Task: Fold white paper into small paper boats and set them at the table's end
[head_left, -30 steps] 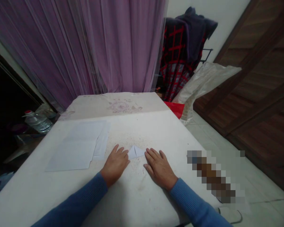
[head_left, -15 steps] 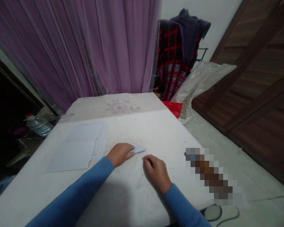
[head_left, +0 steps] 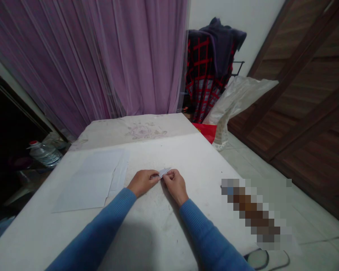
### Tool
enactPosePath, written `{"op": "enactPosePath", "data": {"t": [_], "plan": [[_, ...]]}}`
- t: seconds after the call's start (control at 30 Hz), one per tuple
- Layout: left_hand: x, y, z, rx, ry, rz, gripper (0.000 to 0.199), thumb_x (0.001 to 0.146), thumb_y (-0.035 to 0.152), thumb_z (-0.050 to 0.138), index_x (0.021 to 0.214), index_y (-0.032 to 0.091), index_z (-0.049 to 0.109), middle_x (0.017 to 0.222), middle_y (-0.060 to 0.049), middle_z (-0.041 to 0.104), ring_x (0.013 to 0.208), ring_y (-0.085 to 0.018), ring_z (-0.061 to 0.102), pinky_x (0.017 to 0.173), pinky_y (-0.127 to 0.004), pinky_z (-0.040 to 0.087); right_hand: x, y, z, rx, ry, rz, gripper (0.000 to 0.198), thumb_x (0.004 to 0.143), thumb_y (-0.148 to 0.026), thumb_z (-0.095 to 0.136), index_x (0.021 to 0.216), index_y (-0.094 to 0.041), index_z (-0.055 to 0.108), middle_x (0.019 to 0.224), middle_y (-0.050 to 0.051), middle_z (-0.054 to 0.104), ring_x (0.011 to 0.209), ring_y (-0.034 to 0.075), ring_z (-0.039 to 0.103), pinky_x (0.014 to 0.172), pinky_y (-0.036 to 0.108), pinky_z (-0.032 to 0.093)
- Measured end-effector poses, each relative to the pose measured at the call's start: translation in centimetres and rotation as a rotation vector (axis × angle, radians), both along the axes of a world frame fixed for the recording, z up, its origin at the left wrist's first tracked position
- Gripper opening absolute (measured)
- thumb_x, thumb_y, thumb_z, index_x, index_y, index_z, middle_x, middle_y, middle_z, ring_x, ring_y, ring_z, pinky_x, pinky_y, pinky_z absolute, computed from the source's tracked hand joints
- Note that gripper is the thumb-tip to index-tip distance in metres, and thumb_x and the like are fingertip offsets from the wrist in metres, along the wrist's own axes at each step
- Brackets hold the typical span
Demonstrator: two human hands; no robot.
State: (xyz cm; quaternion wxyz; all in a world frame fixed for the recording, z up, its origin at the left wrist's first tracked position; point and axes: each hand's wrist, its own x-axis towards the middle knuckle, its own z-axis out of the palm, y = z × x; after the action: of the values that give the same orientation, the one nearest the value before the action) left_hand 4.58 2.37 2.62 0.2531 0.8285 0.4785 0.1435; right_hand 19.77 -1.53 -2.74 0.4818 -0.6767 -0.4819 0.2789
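Observation:
A small folded piece of white paper [head_left: 164,172] with a pointed end is held between my two hands, low over the table. My left hand [head_left: 143,183] pinches its left side between thumb and fingers. On the right side, the fingertips of my right hand [head_left: 175,185] are closed on the paper's lower edge. My fingers cover part of the paper, so its full shape is hidden. Both hands are close to the white tabletop [head_left: 169,233].
White paper sheets [head_left: 84,180] lie on the table's left side. A plastic water bottle [head_left: 45,153] stands beyond the left edge. A blurred-out object [head_left: 250,210] is at the right edge. Behind are a purple curtain [head_left: 147,56], a plastic bag [head_left: 231,101] and a wooden wardrobe [head_left: 302,90].
My right hand has moved left and up from the bare tabletop and now grips the folded paper. My left hand keeps its hold, and the paper's point is tilted further upward.

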Motion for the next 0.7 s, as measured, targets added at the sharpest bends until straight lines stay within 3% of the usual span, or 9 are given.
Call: {"op": "enactPosePath", "data": {"t": [0.2,0.33,0.5,0.7], "plan": [[0.2,1.1,-0.5,0.006,-0.013,-0.032,0.028,0.086,0.031,0.054,0.105,0.024,0.074,0.1,-0.001,0.077,0.091,-0.018,0.07,0.077,-0.024,0.05,-0.6,1.0,0.9,-0.021,0.016,-0.002,0.018,0.074,-0.035,0.059,0.086,-0.024,0.051,0.066,-0.002,0.068,0.064,0.019,0.065,0.06,0.028,0.043],[0.5,1.3,-0.6,0.066,0.036,-0.003,0.029,0.086,0.028,0.053,0.105,0.023,0.074,0.104,-0.005,0.075,0.099,-0.022,0.068,0.087,-0.03,0.049,-0.5,1.8,0.4,-0.008,0.135,0.073,0.02,0.074,-0.035,0.059,0.089,-0.024,0.052,0.065,-0.003,0.067,0.062,0.018,0.063,0.059,0.027,0.044],[0.7,1.5,-0.8,0.085,0.067,0.006,0.026,0.083,0.031,0.061,0.104,0.023,0.074,0.103,-0.005,0.074,0.098,-0.022,0.067,0.087,-0.029,0.049,-0.1,3.1,-0.5,-0.014,0.386,0.182,0.023,0.07,-0.041,0.062,0.081,-0.022,0.056,0.059,-0.004,0.061,0.054,0.015,0.06,0.054,0.026,0.046],[0.6,2.0,-1.8,0.073,0.08,0.113,0.03,0.08,0.03,0.065,0.108,0.02,0.072,0.121,-0.008,0.068,0.116,-0.022,0.06,0.1,-0.029,0.044,0.1,4.1,-1.0,-0.05,0.434,0.251,0.033,0.068,-0.044,0.065,0.087,-0.018,0.06,0.057,-0.002,0.063,0.053,0.015,0.062,0.054,0.025,0.049]]}}
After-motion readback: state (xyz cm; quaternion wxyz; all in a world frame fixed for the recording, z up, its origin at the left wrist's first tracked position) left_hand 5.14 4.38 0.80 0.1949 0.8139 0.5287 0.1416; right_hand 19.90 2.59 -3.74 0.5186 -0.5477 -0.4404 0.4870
